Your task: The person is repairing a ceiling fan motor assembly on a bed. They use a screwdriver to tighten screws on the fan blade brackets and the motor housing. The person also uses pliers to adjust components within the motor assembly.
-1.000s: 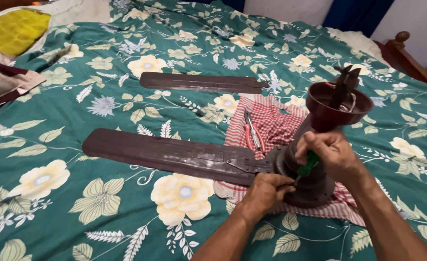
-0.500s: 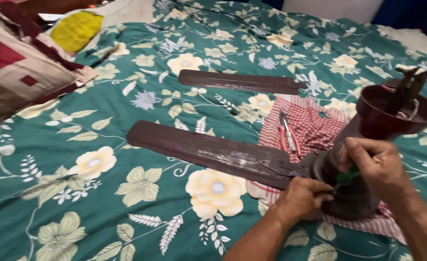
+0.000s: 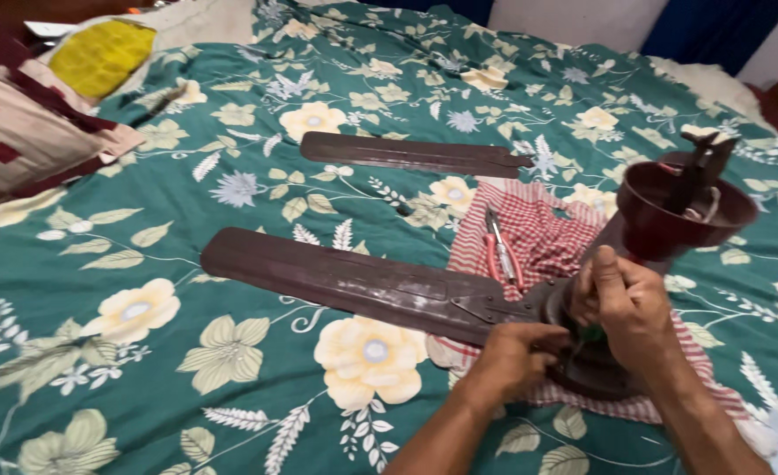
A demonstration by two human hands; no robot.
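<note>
Green floral bedspread (image 3: 187, 369): near right, ceiling fan motor (image 3: 644, 264), judged heavy and rigid, best gripped at the hub. Left hand (image 3: 508, 361) clasped the blade's (image 3: 354, 281) bracket; right hand (image 3: 631, 308) pinched a green-handled screwdriver (image 3: 593, 333).

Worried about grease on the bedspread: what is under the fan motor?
A red checked cloth lies under the fan motor, pliers on it. Beneath the motor itself is hidden.
</note>
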